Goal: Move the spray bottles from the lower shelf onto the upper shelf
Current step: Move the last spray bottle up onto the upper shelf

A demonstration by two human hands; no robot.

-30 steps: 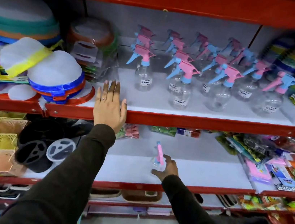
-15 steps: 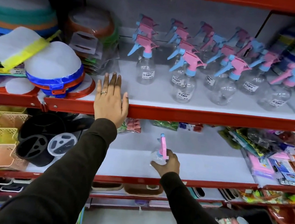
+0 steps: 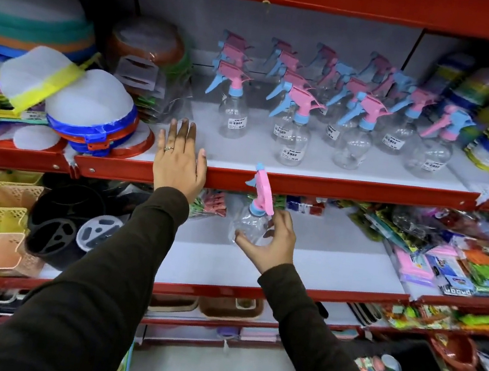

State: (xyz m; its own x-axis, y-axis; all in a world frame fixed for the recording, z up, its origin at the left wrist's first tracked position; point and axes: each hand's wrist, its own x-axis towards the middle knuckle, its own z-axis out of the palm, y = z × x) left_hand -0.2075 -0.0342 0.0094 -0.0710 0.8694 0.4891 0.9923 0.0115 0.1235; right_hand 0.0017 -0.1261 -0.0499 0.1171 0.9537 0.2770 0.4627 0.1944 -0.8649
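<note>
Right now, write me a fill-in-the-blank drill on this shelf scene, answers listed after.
1. The right hand holds a clear spray bottle with a ____ trigger head.
2. The left hand rests flat on the red edge of the ____ shelf.
3. A ____ sits on one finger of the left hand.

Answers: pink; upper; ring

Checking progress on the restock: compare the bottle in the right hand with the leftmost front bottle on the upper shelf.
The held bottle is off any shelf, tilted in the right hand; the shelf bottle stands upright alone. Its price sticker faces out; none shows on the held bottle. Both are clear with pink-and-blue sprayers.
</note>
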